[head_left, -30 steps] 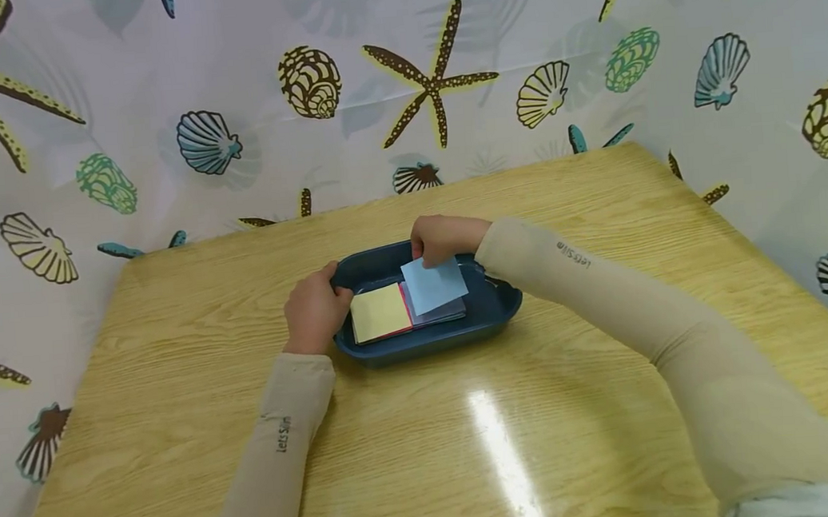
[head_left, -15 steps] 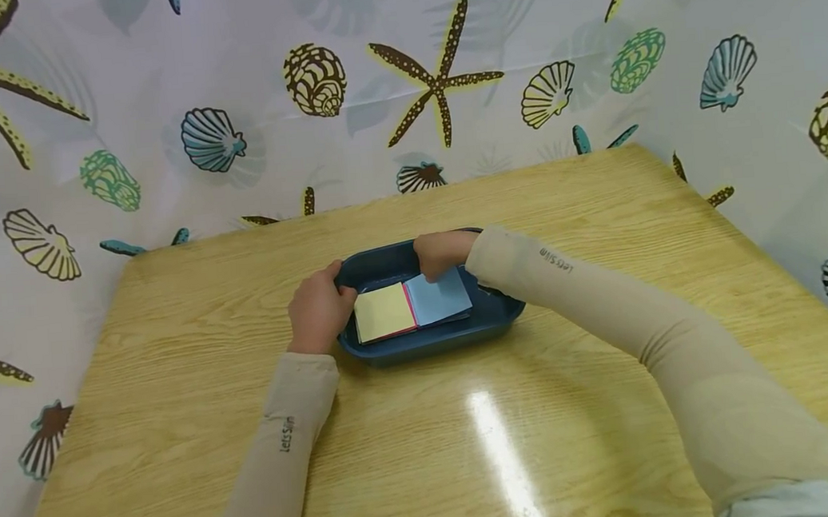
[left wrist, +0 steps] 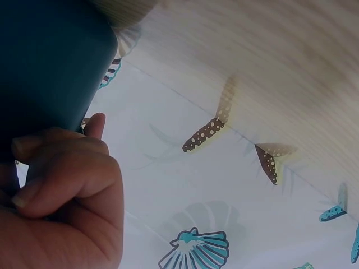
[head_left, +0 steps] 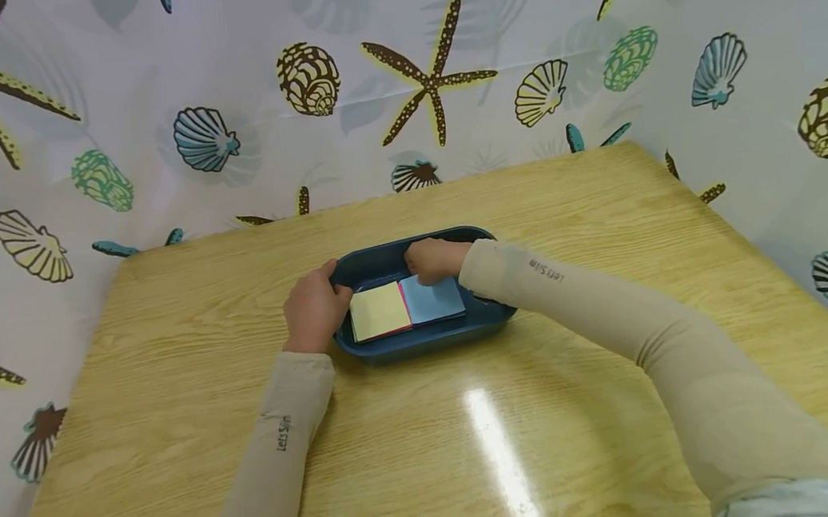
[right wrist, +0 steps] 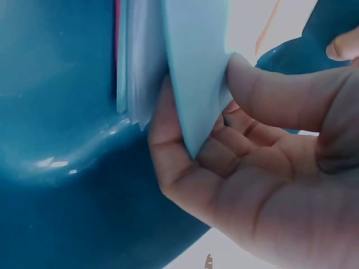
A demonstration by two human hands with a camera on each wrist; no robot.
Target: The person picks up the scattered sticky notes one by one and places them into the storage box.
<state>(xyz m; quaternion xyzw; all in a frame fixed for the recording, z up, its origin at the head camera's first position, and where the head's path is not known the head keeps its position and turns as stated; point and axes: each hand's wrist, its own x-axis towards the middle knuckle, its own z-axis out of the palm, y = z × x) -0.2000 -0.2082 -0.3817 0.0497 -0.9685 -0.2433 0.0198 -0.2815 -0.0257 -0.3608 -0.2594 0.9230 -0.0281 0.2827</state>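
Observation:
A dark blue oblong tray stands on the table with square paper notes inside. Pale yellow notes lie at its left; blue notes lie beside them, with a red edge showing between. My left hand grips the tray's left end, thumb over the rim; the left wrist view shows its fingers curled by the tray wall. Reaching inside the tray, my right hand covers the far edge of the blue notes. In the right wrist view, its thumb and fingers pinch a light blue sheet, apart from the sheets behind it.
The wood-grain table extends on all sides of the tray. A white cloth printed with shells and starfish hangs behind and beside the table. A strip of glare lies on the tabletop in front.
My right hand has lowered the blue sheet from a raised, tilted position down onto the other blue notes, lining up with them. My left hand has stayed at the tray's left end.

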